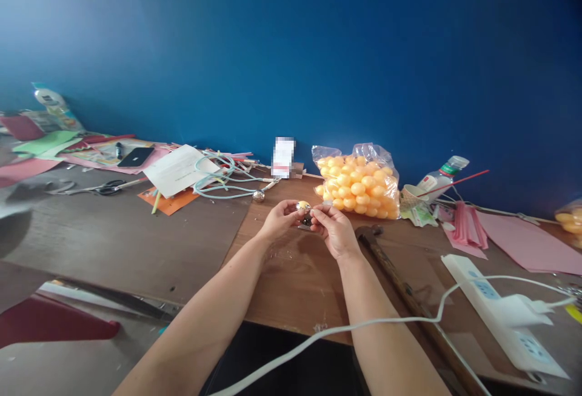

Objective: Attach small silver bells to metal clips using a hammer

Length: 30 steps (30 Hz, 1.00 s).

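Between my two hands is a small round ball, yellow on top with silvery, shiny patches. My left hand is closed around its left side, thumb and fingers gripping it. My right hand meets it from the right with thumb and forefinger pinched together; what lies in that pinch is too small to make out. A dark, glinting part shows below the ball, partly hidden by the fingers. Just behind the hands stands a clear plastic bag full of orange-yellow balls. A silvery ball lies to the left.
A hammer lies right of my right arm, near a white power strip. A white cable crosses in front of my forearms. Scissors, papers and light-blue cord lie left; a bottle leans at the right.
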Motion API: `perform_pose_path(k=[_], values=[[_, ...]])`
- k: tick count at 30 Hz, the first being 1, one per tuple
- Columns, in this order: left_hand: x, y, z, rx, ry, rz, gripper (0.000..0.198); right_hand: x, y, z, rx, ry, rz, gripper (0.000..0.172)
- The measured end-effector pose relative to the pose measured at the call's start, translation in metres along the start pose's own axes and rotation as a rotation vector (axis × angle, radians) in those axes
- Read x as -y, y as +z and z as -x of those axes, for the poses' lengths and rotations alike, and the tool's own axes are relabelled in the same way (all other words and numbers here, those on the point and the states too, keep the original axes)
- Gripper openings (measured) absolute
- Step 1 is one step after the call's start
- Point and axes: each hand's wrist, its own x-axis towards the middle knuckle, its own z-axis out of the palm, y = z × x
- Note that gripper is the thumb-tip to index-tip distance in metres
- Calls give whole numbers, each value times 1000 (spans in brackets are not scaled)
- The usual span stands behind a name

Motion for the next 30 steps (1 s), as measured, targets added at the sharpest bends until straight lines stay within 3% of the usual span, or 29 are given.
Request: perform_pose_path(k=[11,20,30], values=[[-3,3,7,100,-155,352,32,0,1,-2,-9,-53,97,23],[1,-1,3,50,-210,266,30,-4,-2,-2,25,-6,178,27],[-2,-1,4,123,-195,191,39,-2,-1,-2,-12,44,199,30]])
